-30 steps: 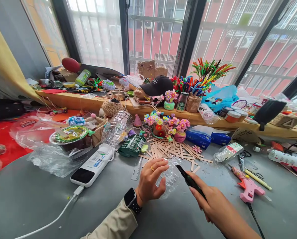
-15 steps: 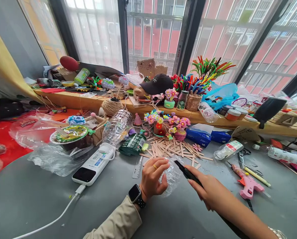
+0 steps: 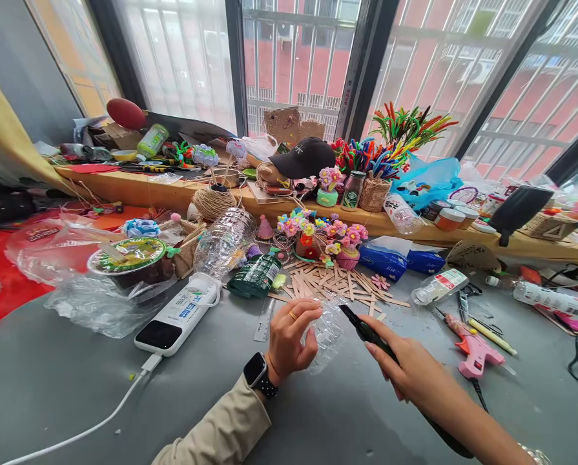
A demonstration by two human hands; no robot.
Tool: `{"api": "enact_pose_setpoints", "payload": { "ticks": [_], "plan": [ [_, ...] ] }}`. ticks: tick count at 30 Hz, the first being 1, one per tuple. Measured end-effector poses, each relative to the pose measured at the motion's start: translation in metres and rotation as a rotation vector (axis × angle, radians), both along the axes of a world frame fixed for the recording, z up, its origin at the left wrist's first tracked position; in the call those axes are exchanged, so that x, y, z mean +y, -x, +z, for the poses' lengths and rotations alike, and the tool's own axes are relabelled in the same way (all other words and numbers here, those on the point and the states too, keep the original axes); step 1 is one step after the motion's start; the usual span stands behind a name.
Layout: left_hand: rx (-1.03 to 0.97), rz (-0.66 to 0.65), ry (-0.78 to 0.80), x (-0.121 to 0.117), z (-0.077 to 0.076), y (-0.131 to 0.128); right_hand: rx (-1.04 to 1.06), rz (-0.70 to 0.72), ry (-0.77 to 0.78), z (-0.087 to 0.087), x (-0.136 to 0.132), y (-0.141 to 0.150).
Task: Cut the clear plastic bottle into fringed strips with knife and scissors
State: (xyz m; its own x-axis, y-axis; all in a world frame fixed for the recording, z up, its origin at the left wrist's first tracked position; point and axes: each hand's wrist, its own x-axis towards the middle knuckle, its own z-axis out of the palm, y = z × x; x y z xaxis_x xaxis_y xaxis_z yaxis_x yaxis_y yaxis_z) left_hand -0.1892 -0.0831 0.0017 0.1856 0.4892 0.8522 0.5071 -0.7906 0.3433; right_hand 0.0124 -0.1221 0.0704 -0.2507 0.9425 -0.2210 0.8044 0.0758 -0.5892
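Note:
My left hand [image 3: 289, 339], with a ring and a black watch, grips a clear cut piece of plastic bottle [image 3: 328, 332] on the grey table [image 3: 51, 387]. My right hand [image 3: 407, 371] holds a black utility knife [image 3: 363, 330], its tip pointing at the top edge of the plastic piece. Just behind both hands lies a pile of wooden craft sticks [image 3: 337, 287].
A white power bank [image 3: 177, 316] with a cable and a clear ruler [image 3: 264, 320] lie to the left. A pink glue gun [image 3: 470, 349] lies to the right. A clear bottle [image 3: 223, 242], a green pouch [image 3: 254, 276], paper flowers [image 3: 325, 236] and a cluttered wooden ledge [image 3: 172, 190] stand behind.
Both hands have lifted slightly away from me with the plastic piece and the knife. The knife tip has come closer to the plastic's edge.

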Motion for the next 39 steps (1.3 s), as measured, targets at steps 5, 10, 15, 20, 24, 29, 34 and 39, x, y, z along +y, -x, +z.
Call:
{"api": "enact_pose_setpoints", "payload": {
  "ticks": [5,10,15,20,24,29,34,39],
  "plan": [
    [-0.003,0.011,0.018,0.0,0.0,0.0,0.015,0.023,0.019,-0.003,0.002,0.002],
    [-0.003,0.016,0.016,0.0,-0.001,-0.001,0.012,0.015,0.037,0.0,0.002,0.001],
    [-0.006,0.004,0.013,0.0,-0.002,-0.002,-0.03,0.024,0.03,0.003,0.003,0.001],
    [0.006,-0.002,0.007,0.0,-0.001,-0.004,-0.051,0.044,0.098,0.008,0.008,0.002],
    [0.014,0.001,0.009,0.001,-0.002,-0.004,-0.054,0.05,0.09,0.01,0.014,0.006],
    [0.015,-0.022,0.013,0.003,-0.003,-0.002,-0.086,0.054,0.105,0.009,0.012,0.005],
    [0.03,-0.012,0.007,0.0,-0.001,-0.005,-0.114,0.025,0.119,0.006,0.006,0.002],
    [0.024,-0.002,-0.011,-0.002,0.002,-0.006,-0.102,0.012,0.142,0.007,0.002,0.002]
  ]
}}
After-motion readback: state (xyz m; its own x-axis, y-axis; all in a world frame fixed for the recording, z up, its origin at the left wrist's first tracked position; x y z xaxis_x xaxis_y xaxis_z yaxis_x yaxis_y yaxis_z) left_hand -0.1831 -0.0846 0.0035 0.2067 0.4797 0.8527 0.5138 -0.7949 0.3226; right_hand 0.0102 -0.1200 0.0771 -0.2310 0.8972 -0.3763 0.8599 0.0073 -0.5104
